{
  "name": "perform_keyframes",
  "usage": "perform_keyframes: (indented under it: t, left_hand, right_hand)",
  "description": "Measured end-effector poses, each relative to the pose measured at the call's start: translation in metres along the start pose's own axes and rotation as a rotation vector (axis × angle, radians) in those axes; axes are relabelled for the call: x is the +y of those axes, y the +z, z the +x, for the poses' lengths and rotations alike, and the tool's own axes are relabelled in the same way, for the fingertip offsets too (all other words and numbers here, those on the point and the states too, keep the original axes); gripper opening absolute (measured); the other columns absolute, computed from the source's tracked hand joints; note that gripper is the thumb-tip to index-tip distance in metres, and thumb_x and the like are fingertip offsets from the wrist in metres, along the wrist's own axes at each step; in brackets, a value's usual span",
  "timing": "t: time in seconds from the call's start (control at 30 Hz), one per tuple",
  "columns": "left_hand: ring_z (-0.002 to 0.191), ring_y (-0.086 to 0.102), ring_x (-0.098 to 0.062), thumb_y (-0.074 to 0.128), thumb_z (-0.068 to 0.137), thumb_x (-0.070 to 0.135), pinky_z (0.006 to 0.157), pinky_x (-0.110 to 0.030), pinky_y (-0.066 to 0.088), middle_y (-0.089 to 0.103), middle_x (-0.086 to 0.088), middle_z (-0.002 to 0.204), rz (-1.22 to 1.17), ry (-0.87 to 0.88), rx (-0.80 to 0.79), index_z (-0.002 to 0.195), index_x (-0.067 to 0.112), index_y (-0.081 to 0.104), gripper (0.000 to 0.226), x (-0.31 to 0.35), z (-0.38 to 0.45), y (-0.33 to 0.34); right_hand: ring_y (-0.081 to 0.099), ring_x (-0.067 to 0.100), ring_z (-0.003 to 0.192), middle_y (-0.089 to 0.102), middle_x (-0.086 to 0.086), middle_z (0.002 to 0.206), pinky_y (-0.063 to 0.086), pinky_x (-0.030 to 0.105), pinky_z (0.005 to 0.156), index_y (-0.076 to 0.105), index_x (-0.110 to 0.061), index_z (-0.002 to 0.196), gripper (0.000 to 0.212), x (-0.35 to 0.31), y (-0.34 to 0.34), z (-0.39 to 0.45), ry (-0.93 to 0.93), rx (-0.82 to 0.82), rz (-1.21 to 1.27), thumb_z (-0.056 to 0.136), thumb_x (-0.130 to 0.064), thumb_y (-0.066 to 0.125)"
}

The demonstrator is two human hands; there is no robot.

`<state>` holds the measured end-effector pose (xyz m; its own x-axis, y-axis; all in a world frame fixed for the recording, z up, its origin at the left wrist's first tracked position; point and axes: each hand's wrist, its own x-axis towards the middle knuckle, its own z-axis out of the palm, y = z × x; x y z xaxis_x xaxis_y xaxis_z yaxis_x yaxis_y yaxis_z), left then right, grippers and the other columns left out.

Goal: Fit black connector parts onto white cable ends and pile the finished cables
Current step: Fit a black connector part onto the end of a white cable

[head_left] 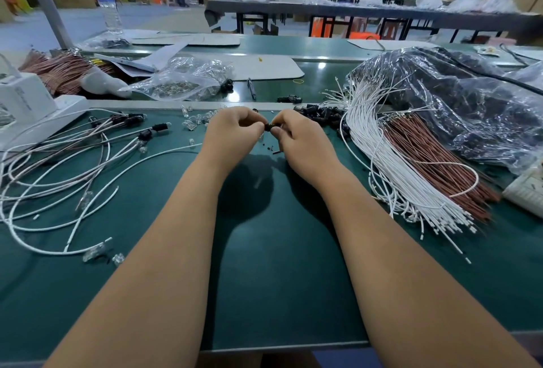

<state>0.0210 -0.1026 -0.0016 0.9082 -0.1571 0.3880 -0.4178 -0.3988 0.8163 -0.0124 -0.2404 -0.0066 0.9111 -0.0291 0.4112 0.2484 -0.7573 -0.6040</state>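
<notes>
My left hand [232, 132] and my right hand [299, 140] meet over the middle of the green mat [264, 265], fingertips together on one small black connector part [269, 126]. A white cable [164, 154] trails left from under my left hand. Loose black connector parts [321, 113] lie heaped just behind my right hand. A thick bundle of bare white cables [390, 168] lies to the right. On the left sprawls a pile of finished cables [73, 162] with black ends [145, 134].
Brown cables [426, 156] lie beside the white bundle under a clear plastic bag [470, 97]. Clear small parts [194, 121] scatter behind my left hand. A white device [26, 103] stands far left; a water bottle [107, 0] and a bagged parts pack [182, 79] sit behind.
</notes>
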Motion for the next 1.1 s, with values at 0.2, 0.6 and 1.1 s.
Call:
perform_keyframes:
  t: [0.2, 0.6, 1.1]
  left_hand:
    - [0.07, 0.06, -0.009, 0.068, 0.088, 0.012, 0.07, -0.02, 0.048, 0.069, -0.001, 0.077, -0.091, -0.018, 0.002, 0.09, 0.013, 0.072, 0.005, -0.004, 0.003, -0.002]
    - [0.066, 0.056, -0.007, 0.064, 0.092, 0.018, 0.059, -0.009, 0.043, 0.067, 0.005, 0.073, -0.118, -0.066, 0.061, 0.085, 0.017, 0.069, 0.008, -0.01, 0.007, -0.005]
    - [0.071, 0.057, -0.008, 0.065, 0.091, 0.016, 0.071, -0.019, 0.046, 0.067, 0.006, 0.074, -0.157, -0.1, -0.068, 0.078, 0.028, 0.067, 0.017, -0.01, 0.004, -0.004]
  right_hand:
    - [0.064, 0.02, 0.07, 0.066, -0.002, 0.074, 0.053, 0.046, 0.073, 0.054, -0.023, 0.102, 0.013, 0.001, 0.0, -0.001, 0.029, 0.055, 0.085, 0.092, -0.015, 0.057]
    - [0.061, 0.018, 0.074, 0.069, -0.007, 0.079, 0.04, 0.027, 0.059, 0.065, -0.021, 0.092, 0.004, 0.001, -0.005, -0.003, -0.097, 0.289, -0.132, 0.088, -0.019, 0.064]
    - [0.063, 0.016, 0.069, 0.066, -0.009, 0.076, 0.055, 0.044, 0.071, 0.058, -0.022, 0.086, 0.014, 0.002, -0.006, 0.002, 0.052, 0.261, 0.203, 0.094, -0.011, 0.054]
